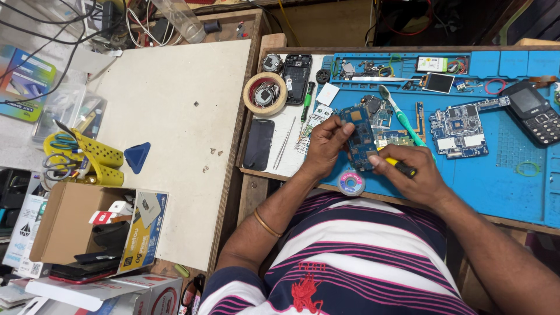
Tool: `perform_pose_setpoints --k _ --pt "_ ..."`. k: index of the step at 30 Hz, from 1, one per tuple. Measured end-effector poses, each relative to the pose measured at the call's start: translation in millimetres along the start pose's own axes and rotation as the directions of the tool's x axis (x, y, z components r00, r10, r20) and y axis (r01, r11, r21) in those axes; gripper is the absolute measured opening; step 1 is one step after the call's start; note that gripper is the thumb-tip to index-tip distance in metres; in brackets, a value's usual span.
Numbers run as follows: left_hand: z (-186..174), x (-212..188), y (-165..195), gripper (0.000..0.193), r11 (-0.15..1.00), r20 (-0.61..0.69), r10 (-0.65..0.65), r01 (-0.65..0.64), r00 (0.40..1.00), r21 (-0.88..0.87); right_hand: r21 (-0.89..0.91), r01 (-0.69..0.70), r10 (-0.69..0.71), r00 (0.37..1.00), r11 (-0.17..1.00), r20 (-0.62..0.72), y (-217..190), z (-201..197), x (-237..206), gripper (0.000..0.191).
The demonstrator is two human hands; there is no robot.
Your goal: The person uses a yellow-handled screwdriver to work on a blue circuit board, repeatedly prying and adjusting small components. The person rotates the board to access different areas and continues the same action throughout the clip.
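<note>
Blue mat (pixel 501 181); circuit board (pixel 360 140), perhaps screwdriver (pixel 402 168).

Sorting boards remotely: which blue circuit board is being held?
The small one between the left hand and right hand, board. The larger board lies untouched on the mat.
</note>
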State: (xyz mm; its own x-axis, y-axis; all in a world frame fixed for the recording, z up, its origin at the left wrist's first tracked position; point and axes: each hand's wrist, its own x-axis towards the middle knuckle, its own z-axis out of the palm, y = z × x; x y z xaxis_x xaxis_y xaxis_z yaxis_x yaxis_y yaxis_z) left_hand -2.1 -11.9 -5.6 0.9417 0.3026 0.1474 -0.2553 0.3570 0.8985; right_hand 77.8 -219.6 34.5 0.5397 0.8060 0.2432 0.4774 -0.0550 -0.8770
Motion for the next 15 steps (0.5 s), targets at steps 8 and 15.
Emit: perform_pose_setpoints --k 8,15 --pt "5.4 0.8 5.9 0.028 0.998 0.039 -0.047 0.046 0.998 0.031 -0.174 0.105 -0.145 0.961 0.979 -0.234 1.6 -3.2 -0.9 0.027" --pt "6.3 1.8 6.3 0.036 0.989 -0.046 -0.071 0.076 0.996 0.128 -0.151 0.206 -0.243 0.923 0.967 -0.3 0.4 -12.1 -4.8 0.035"
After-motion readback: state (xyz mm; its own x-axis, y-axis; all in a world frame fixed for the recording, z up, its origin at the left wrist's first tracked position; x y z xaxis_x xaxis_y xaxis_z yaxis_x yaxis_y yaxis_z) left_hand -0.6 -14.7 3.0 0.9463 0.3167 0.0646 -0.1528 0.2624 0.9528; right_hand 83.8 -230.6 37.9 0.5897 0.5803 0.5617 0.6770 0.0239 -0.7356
